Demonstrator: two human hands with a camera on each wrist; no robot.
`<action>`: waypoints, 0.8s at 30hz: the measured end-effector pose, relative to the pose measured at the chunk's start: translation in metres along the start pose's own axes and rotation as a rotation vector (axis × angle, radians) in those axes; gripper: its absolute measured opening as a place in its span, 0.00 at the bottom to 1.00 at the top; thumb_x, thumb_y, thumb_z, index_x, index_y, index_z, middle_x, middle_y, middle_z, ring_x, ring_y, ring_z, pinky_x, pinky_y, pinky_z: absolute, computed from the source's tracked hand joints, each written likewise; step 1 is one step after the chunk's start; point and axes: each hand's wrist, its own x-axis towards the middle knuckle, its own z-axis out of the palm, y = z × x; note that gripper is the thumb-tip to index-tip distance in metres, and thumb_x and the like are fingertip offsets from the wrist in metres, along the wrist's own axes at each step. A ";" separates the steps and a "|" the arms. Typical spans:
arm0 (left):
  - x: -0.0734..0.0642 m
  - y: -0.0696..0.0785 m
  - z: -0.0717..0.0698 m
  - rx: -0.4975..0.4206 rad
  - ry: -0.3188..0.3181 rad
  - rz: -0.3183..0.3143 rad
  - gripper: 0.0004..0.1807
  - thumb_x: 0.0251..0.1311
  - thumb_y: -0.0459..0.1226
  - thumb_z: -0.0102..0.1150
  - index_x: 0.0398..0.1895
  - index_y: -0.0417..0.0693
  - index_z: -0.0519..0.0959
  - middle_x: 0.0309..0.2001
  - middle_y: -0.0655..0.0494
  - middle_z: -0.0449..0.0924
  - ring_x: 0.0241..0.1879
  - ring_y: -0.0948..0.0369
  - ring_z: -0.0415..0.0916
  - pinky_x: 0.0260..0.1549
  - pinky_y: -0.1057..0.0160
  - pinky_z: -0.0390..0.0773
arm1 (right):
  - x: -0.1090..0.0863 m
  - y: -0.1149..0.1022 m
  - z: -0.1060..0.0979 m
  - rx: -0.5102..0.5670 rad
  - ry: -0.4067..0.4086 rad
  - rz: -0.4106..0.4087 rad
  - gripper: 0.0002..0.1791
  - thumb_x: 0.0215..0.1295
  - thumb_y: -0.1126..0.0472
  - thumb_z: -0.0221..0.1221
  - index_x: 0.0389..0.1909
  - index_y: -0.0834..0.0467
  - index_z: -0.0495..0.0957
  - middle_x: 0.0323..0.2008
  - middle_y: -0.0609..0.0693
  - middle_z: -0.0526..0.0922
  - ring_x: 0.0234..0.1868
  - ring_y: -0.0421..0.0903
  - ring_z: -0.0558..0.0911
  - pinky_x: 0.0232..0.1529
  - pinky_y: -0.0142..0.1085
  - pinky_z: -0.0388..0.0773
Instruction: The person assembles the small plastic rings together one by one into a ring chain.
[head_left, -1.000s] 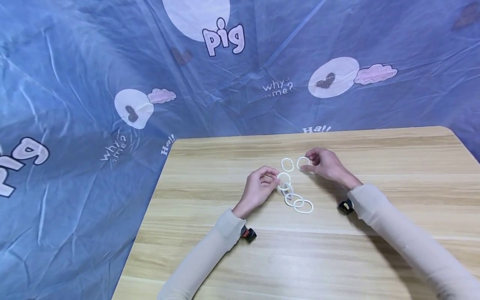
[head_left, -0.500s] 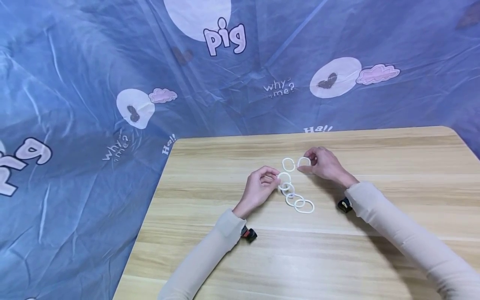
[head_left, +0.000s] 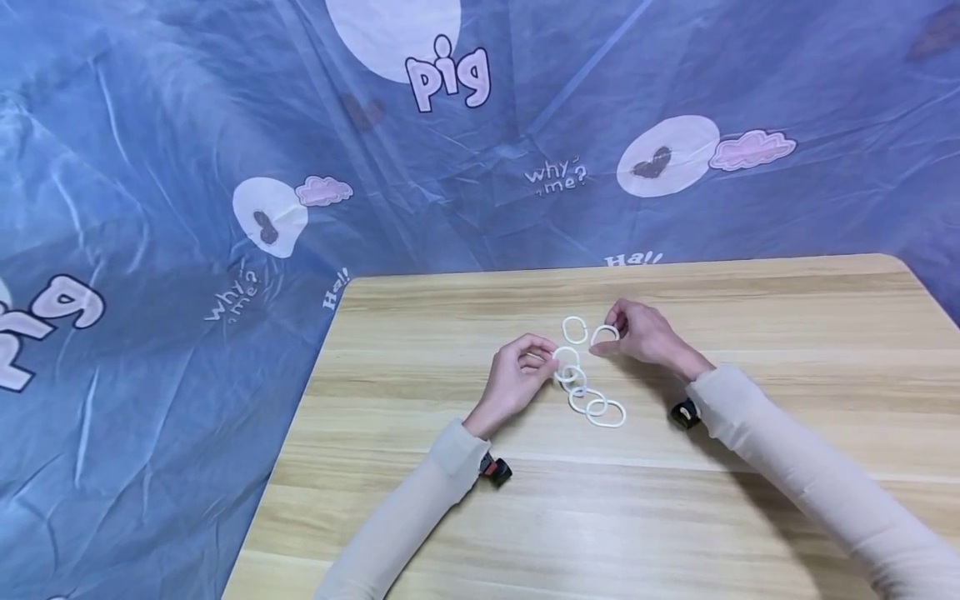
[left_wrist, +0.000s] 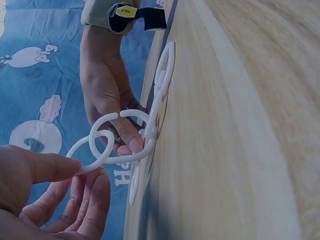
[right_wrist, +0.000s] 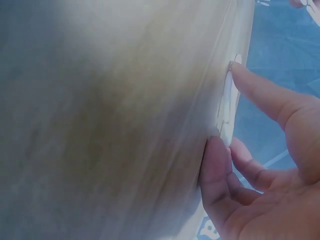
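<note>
With thumb and fingertips, my left hand (head_left: pixel 517 375) pinches the end link of a chain of white plastic links (head_left: pixel 623 410). In the left wrist view that held link (left_wrist: pixel 111 147) is threaded through a second link (left_wrist: pixel 142 154), which has a small gap at its top. My right hand (head_left: pixel 645 335) grips a separate white link (head_left: pixel 593 337) between thumb and fingers, low over the table. The right wrist view shows this link (right_wrist: pixel 227 97) edge-on, partly hidden by the fingertips. One loose white link (head_left: pixel 565 326) lies just left of it, touched by neither hand.
The wood-grain table (head_left: pixel 525 517) carries all the links. Its far edge meets a blue printed cloth (head_left: pixel 480 217) hanging behind and at the left. Black wrist-worn devices sit at the left cuff (head_left: pixel 498 472) and right cuff (head_left: pixel 684 414).
My right hand and its link have come slightly nearer to me, towards the chain. The left hand keeps its pinch in nearly the same place, and the loose link has stayed put.
</note>
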 end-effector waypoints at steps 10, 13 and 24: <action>0.001 0.000 -0.001 -0.010 -0.011 0.004 0.11 0.65 0.29 0.68 0.49 0.38 0.83 0.45 0.36 0.85 0.43 0.40 0.87 0.36 0.76 0.85 | -0.009 -0.002 0.001 0.037 -0.043 -0.057 0.27 0.56 0.54 0.78 0.47 0.62 0.76 0.32 0.51 0.82 0.33 0.44 0.77 0.39 0.34 0.73; 0.001 0.000 -0.002 0.000 -0.007 0.004 0.11 0.65 0.29 0.68 0.49 0.39 0.83 0.45 0.38 0.85 0.42 0.42 0.88 0.37 0.74 0.87 | -0.013 -0.004 0.000 0.049 -0.052 -0.064 0.23 0.63 0.54 0.73 0.49 0.63 0.77 0.35 0.54 0.84 0.35 0.45 0.78 0.38 0.33 0.75; 0.002 0.001 -0.001 -0.010 -0.004 0.011 0.11 0.65 0.27 0.67 0.50 0.36 0.83 0.44 0.35 0.85 0.42 0.37 0.87 0.44 0.51 0.91 | -0.024 -0.005 -0.005 0.230 -0.102 -0.059 0.13 0.71 0.73 0.56 0.54 0.72 0.76 0.39 0.65 0.85 0.33 0.45 0.84 0.30 0.32 0.86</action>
